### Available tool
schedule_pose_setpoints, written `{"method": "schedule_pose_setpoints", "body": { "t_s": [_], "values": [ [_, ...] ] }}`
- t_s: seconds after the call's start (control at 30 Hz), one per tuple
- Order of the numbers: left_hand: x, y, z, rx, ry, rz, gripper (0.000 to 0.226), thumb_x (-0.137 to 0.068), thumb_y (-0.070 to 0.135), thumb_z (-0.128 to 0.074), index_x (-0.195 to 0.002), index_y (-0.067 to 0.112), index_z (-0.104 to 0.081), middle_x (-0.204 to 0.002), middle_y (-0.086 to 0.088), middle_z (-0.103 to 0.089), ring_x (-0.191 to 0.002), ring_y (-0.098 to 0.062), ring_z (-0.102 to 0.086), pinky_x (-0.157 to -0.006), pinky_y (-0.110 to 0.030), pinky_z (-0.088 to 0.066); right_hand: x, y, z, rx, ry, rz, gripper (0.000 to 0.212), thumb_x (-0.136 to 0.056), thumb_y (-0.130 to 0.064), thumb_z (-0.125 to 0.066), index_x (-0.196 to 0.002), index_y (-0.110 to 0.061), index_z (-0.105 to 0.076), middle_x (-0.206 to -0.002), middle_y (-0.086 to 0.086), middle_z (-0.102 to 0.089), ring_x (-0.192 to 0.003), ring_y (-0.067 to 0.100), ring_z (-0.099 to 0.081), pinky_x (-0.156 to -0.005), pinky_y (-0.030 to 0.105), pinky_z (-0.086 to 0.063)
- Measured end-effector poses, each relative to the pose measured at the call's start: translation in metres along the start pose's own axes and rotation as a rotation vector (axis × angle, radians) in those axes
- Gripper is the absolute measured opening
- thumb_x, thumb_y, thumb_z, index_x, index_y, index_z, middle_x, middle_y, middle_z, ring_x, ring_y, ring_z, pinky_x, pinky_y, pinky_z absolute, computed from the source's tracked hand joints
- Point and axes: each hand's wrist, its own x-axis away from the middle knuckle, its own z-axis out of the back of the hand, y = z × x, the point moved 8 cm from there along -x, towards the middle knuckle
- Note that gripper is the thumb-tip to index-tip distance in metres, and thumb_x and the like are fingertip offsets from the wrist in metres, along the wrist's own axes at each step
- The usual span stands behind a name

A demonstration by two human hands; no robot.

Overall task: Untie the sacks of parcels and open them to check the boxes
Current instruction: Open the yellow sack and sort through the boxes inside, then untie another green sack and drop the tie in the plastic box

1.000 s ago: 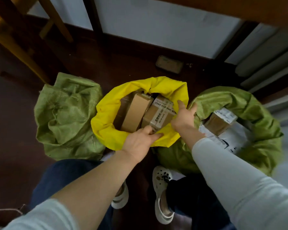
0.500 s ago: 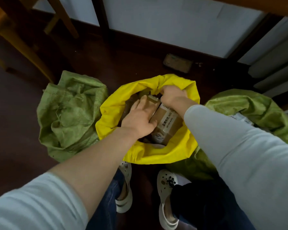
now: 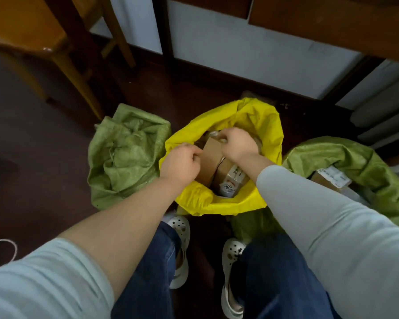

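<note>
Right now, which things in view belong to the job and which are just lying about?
Job: yellow plastic sack; plain brown cardboard box gripped by left hand and right hand; closed green woven sack; opened green woven sack.
Lying about: wooden chair; white cord on floor.

inside the open yellow sack (image 3: 228, 204), the left hand (image 3: 182, 162) pinches a brown box (image 3: 209, 160) by its edge and the right hand (image 3: 238, 146) curls over its top. green sacks (image 3: 124, 157) flank it.
</note>
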Motion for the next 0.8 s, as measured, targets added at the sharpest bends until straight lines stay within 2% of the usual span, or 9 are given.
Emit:
{"method": "schedule_pose_setpoints", "body": {
  "t_s": [0.3,0.43,0.63,0.8],
  "values": [
    [0.083,-0.056,0.103,0.056,0.217,0.297,0.035,-0.088,0.006,-0.044,-0.112,0.017,-0.067,-0.123,-0.005,-0.063,-0.112,-0.027,-0.058,-0.096,-0.037,-0.047,0.044,-0.099,-0.013,-0.090,-0.159,0.193,0.039,-0.083,-0.005,-0.047,-0.115,-0.019,-0.064,-0.128,0.008,-0.060,-0.120,0.027,-0.054,-0.100,0.036,-0.046],
    [0.113,-0.097,0.119,0.115,0.262,0.440,0.032,-0.091,0.010,-0.044,-0.114,0.015,-0.066,-0.126,-0.006,-0.061,-0.116,-0.026,-0.055,-0.095,-0.031,-0.044,0.059,-0.126,-0.026,-0.097,-0.191,0.237,0.039,-0.082,-0.003,-0.048,-0.116,-0.016,-0.065,-0.125,0.008,-0.062,-0.115,0.028,-0.058,-0.097,0.033,-0.047],
    [0.127,-0.144,0.116,0.226,0.225,0.550,0.035,-0.089,0.014,-0.048,-0.120,0.016,-0.062,-0.128,-0.008,-0.059,-0.118,-0.029,-0.053,-0.097,-0.033,-0.042,0.066,-0.143,-0.041,-0.075,-0.182,0.186,0.036,-0.083,-0.003,-0.049,-0.114,-0.013,-0.066,-0.124,0.008,-0.063,-0.119,0.025,-0.055,-0.099,0.032,-0.044],
    [0.111,-0.179,0.112,0.403,0.198,0.586,0.040,-0.091,0.008,-0.046,-0.130,0.010,-0.051,-0.133,-0.009,-0.054,-0.121,-0.027,-0.050,-0.093,-0.028,-0.040,0.052,-0.162,-0.048,-0.049,-0.100,0.064,0.035,-0.087,-0.003,-0.049,-0.118,-0.009,-0.063,-0.127,0.010,-0.061,-0.120,0.027,-0.054,-0.100,0.034,-0.044]
  ]
}}
